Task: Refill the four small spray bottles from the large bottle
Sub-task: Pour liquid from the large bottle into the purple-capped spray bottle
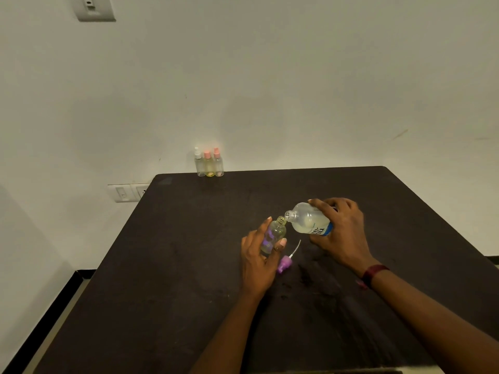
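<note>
Large bottle, tilted in right hand, seemingly touches small bottle.

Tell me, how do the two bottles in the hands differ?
The large bottle in the right hand lies tipped nearly sideways; the small bottle in the left hand is held nearly upright. The large bottle bears a blue label; the small bottle shows purple. Both are clear and uncapped.

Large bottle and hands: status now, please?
Left hand grips open small bottle. Right hand holds large bottle tilted, mouth at its neck. Purple spray cap lies beside, not blocking.
</note>
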